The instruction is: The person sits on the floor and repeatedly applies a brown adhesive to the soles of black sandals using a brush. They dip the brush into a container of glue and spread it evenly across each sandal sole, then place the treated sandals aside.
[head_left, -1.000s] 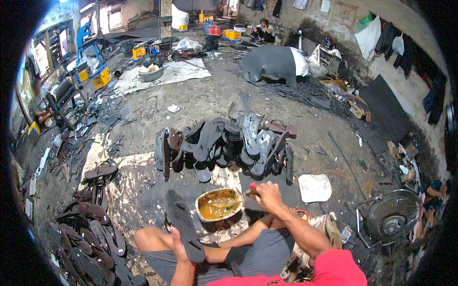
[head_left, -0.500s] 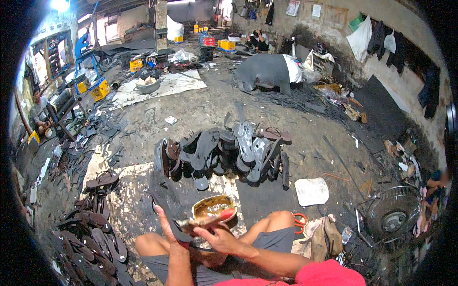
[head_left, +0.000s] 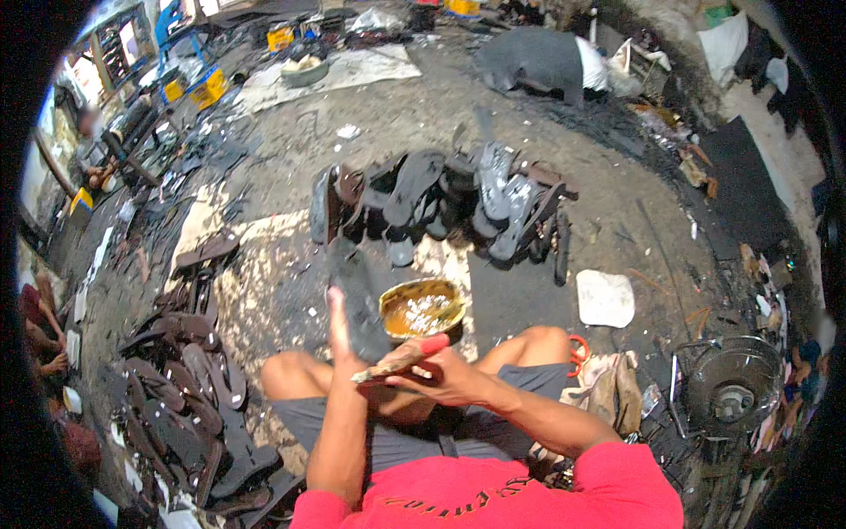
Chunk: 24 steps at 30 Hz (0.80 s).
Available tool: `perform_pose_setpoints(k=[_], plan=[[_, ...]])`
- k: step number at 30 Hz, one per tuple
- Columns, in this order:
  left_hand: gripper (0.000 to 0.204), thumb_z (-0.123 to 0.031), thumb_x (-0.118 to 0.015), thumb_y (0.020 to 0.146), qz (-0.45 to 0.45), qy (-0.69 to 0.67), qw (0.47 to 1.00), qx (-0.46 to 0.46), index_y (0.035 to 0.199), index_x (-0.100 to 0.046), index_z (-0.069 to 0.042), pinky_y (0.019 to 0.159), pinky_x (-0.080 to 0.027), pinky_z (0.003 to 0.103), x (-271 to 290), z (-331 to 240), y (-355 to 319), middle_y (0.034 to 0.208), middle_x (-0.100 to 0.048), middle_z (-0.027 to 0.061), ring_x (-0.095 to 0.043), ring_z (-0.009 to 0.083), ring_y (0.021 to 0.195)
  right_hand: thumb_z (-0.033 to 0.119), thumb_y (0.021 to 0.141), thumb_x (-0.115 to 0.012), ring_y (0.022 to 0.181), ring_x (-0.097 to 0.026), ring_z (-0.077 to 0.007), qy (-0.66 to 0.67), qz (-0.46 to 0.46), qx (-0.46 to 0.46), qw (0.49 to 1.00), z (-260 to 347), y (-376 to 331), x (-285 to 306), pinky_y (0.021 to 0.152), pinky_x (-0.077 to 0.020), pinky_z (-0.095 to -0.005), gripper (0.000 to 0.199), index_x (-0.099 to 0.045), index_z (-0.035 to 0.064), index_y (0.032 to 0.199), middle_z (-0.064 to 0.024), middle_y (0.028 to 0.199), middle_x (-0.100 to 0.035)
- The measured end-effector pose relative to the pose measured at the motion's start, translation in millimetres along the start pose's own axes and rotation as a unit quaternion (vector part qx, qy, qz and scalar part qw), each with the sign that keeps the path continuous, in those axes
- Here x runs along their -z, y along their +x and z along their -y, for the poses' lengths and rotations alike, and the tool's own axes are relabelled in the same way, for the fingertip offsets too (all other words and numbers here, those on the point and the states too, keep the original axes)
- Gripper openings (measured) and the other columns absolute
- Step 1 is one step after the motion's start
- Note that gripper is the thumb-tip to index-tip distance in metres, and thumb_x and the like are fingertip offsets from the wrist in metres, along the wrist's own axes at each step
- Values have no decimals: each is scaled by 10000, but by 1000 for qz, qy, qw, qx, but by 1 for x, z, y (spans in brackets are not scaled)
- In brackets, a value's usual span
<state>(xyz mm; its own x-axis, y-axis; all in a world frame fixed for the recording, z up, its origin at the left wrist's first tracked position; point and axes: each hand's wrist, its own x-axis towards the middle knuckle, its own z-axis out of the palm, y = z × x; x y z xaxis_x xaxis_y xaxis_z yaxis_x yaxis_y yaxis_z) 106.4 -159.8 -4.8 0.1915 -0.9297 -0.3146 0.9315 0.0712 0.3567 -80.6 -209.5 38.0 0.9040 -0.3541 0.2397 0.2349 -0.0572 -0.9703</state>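
My left hand (head_left: pixel 340 331) grips a dark grey sandal sole (head_left: pixel 359 295), held upright with its length pointing away from me. The thumb lies along the sole's left edge; the other fingers are mostly hidden. Closed around a glue-crusted brush (head_left: pixel 392 362) is my right hand (head_left: pixel 451 377), just right of my left wrist. A red part shows at the brush's upper end, and its pale tip points left. Just beyond the hands, a bowl (head_left: pixel 385 316) with a crusted rim holds shiny amber-brown glue (head_left: pixel 421 310).
A row of dark sandals and soles (head_left: pixel 423 189) stands beyond the bowl. More brown sandals (head_left: pixel 181 388) are piled at my left. To the right are a white pad (head_left: pixel 605 298), orange-handled scissors (head_left: pixel 578 354) and a fan (head_left: pixel 731 388). Other people sit at the left edge.
My view has tilted downward, so the scene sits higher. The brush has come back from the sole's face toward me, near my left wrist. The sole stays in my left hand.
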Motion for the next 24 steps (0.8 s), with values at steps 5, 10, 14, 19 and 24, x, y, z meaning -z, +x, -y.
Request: perform_pose_setpoints(k=[5,10,14,19,24], plan=[[758,-639,-482,1008,16,108,988,-110,1505,-453,-68,1011,-499,485,-26,-52,128,1390,-612,149,-627,298,1184,183,962,-709,1050,-675,-263,-172,-296,-2,940,34,-23,43,954,-510,-386,266,-691,23,1173,-127,1115,-719],[821,-607,-509,1009,-178,228,947,-139,1625,-197,-162,895,-543,407,-21,-126,163,1616,-348,202,-599,316,1294,144,997,-681,1092,-612,-147,-248,-351,-28,902,61,-31,76,979,-489,-322,280,-625,30,1246,-52,1212,-661],[638,-469,-571,1033,-37,357,891,-277,1493,-452,-44,960,-502,359,39,-139,54,1440,-585,160,-657,256,1178,287,1032,-650,1038,-630,-156,-231,-427,-34,874,28,-49,121,951,-505,-335,385,-639,-30,1252,-89,1166,-681],[449,-406,-653,991,-368,470,716,-363,1150,-728,7,831,-523,312,152,-185,-122,1045,-721,81,-639,128,960,346,1030,-650,886,-599,-109,-240,-430,-132,860,-13,-35,172,827,-493,-284,380,-668,-27,1096,-42,979,-682],[586,-532,-744,844,-610,681,380,-138,1107,-747,-9,880,-558,447,258,-211,-179,1099,-735,222,-712,364,1008,315,1003,-666,1014,-634,-192,-253,-323,-93,907,-46,14,155,939,-487,-348,384,-677,-18,1193,-83,1105,-704]])
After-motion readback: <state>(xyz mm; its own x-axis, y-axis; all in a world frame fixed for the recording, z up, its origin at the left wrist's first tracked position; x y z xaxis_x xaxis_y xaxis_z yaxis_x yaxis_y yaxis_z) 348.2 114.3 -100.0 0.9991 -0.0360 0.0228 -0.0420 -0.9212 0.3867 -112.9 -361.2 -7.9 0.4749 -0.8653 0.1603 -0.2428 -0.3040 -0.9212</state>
